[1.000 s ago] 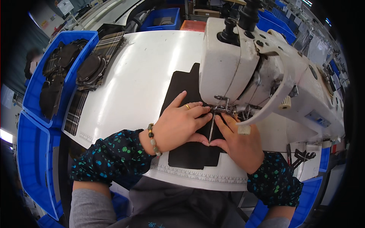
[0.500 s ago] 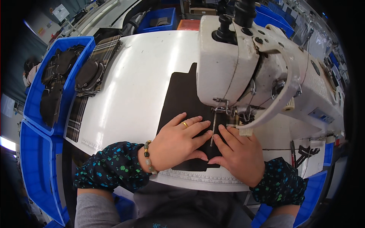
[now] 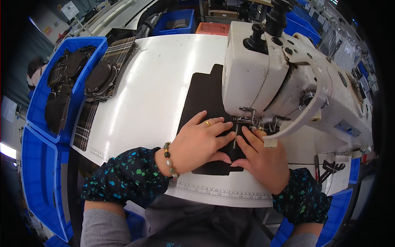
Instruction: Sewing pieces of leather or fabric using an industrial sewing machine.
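Blue plastic marks what I see first through my head view: a bin (image 3: 87,41) of dark pieces, far left of the machine (image 3: 247,70). Plaid cloth (image 3: 84,127) lies between bin and machine. My left hand (image 3: 201,142) rests unclenched, fingers spread on the dark cloth (image 3: 201,90), just left of the machine's needle area. That cloth lies flat, its right part hidden by the machine. Its zip (image 3: 235,142) runs from the needle area toward me, between my hands. My right hand (image 3: 263,162) lies unclenched too, fingertips on the cloth, just before the machine.
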Demonstrator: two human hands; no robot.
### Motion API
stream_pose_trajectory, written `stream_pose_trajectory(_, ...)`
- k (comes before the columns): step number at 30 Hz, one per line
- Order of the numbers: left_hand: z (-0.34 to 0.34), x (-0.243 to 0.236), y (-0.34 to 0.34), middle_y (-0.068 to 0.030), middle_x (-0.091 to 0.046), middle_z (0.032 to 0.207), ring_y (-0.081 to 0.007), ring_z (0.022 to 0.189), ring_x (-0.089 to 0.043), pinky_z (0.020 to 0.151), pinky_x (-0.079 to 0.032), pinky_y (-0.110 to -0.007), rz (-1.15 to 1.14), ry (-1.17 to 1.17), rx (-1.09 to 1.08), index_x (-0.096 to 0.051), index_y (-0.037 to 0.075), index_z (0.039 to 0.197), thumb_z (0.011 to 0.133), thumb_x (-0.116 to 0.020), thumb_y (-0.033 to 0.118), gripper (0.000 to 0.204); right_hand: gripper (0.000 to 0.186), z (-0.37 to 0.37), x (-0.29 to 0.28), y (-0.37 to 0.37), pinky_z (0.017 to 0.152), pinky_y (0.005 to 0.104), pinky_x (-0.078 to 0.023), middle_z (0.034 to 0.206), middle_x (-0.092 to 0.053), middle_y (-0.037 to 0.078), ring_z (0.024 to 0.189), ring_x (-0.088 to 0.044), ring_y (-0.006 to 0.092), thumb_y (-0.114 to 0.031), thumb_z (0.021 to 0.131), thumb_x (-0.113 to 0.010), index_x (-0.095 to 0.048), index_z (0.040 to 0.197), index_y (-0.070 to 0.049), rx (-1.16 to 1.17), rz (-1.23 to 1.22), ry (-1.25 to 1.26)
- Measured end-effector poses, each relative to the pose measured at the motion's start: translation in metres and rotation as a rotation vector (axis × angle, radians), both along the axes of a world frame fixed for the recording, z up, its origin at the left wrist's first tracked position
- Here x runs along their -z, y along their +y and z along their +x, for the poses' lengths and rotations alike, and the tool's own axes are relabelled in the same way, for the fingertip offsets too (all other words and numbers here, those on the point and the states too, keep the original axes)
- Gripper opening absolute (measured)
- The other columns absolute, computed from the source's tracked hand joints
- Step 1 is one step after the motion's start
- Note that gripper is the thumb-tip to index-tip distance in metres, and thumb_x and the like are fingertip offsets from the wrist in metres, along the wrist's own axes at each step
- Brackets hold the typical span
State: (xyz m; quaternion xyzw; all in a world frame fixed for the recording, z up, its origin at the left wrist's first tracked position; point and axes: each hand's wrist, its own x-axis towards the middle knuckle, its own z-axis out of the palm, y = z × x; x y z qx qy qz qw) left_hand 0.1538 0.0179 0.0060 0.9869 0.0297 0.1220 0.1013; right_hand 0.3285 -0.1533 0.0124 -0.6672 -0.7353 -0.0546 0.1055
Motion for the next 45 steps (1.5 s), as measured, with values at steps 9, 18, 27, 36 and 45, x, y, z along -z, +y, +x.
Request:
stream_pose_trajectory(9, -0.01, -0.005, -0.01, -0.0076, -0.062, 0.139, -0.0266, 0.132, -0.057, 0.113, -0.042, -0.051, 0.008, 0.031, 0.014, -0.068, 0.008, 0.13, 0.082, -0.071, 0.056, 0.067, 0.055, 0.008, 0.002, -0.001, 0.09, 0.0429, -0.052, 0.14, -0.062, 0.01, 0.12, -0.063, 0.0286, -0.039, 0.083, -0.077, -0.067, 0.127, -0.008, -0.01, -0.013, 0.002)
stream_pose_trajectory(18, -0.021, -0.01, -0.032, -0.0121, -0.067, 0.128, -0.0299, 0.121, -0.065, 0.1, -0.052, -0.045, 0.1, 0.024, 0.057, -0.068, 0.003, 0.124, 0.086, -0.071, 0.027, 0.045, 0.041, 0.003, -0.001, 0.004, 0.081, 0.0425, -0.053, 0.11, -0.056, 0.008, 0.099, -0.063, 0.0281, -0.021, 0.084, -0.078, -0.07, 0.122, -0.01, -0.081, 0.031, 0.147)
stream_pose_trajectory(27, -0.02, -0.002, -0.029, -0.0135, -0.066, 0.135, -0.0286, 0.119, -0.068, 0.099, -0.054, -0.044, 0.177, -0.036, 0.068, -0.07, 0.007, 0.125, 0.085, -0.063, 0.017, 0.041, 0.035, 0.003, -0.001, 0.008, 0.078, 0.0427, -0.053, 0.109, -0.056, 0.01, 0.094, -0.061, 0.0302, -0.015, 0.083, -0.078, -0.071, 0.117, -0.008, -0.096, 0.101, 0.145)
stream_pose_trajectory(36, -0.013, -0.01, -0.017, -0.0038, -0.074, 0.116, -0.0244, 0.107, -0.07, 0.09, -0.058, -0.036, -0.258, -0.069, -0.029, -0.076, 0.009, 0.111, 0.072, -0.077, 0.005, 0.039, 0.041, 0.009, 0.0, 0.007, 0.074, 0.0403, -0.053, 0.108, -0.06, 0.01, 0.088, -0.064, 0.0298, 0.003, 0.08, -0.062, -0.073, 0.117, -0.01, -0.014, -0.027, 0.265)
stream_pose_trajectory(45, -0.017, -0.011, -0.031, -0.0062, -0.071, 0.126, -0.0247, 0.117, -0.067, 0.096, -0.054, -0.039, 0.024, -0.045, -0.005, -0.074, 0.011, 0.116, 0.085, -0.065, 0.016, 0.032, 0.041, 0.009, 0.006, 0.006, 0.065, 0.0364, -0.05, 0.107, -0.061, 0.007, 0.08, -0.065, 0.0242, 0.004, 0.082, -0.061, -0.074, 0.117, -0.011, -0.031, 0.049, 0.289)
